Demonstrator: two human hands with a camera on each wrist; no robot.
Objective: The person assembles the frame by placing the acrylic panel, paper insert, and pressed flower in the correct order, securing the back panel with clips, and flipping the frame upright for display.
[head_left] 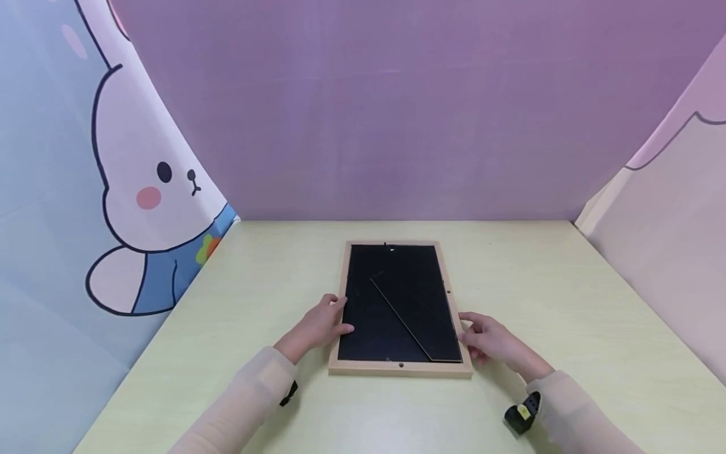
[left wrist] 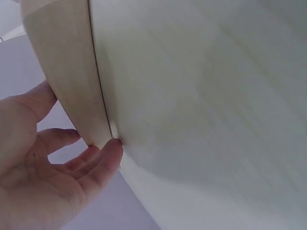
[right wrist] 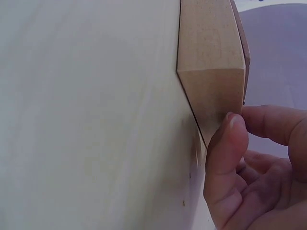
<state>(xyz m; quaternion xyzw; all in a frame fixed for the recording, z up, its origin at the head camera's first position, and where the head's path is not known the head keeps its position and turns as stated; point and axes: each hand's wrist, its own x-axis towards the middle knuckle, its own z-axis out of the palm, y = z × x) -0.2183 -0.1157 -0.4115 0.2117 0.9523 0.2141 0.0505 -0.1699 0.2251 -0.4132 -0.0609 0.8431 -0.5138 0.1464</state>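
A picture frame (head_left: 400, 368) with a light wooden border lies back side up on the table, its long sides running away from me. Its black backing (head_left: 368, 321) carries a slanted black stand flap (head_left: 428, 315) folded flat against it. My left hand (head_left: 321, 323) grips the frame's left side, thumb over the border and fingers along the outer side. In the left wrist view those fingertips (left wrist: 113, 146) reach the frame's lower edge at the tabletop. On the opposite side, my right hand (head_left: 492, 340) holds the wooden border near the close right corner, fingers bent against it.
The pale wood-grain table (head_left: 283, 265) extends around the frame. A purple cloth (head_left: 397, 126) hangs behind it. On the left stands a panel with a printed white rabbit (head_left: 142, 189); a pale panel (head_left: 675, 208) borders the right. Black straps with a device (head_left: 522, 413) sit at the sleeves.
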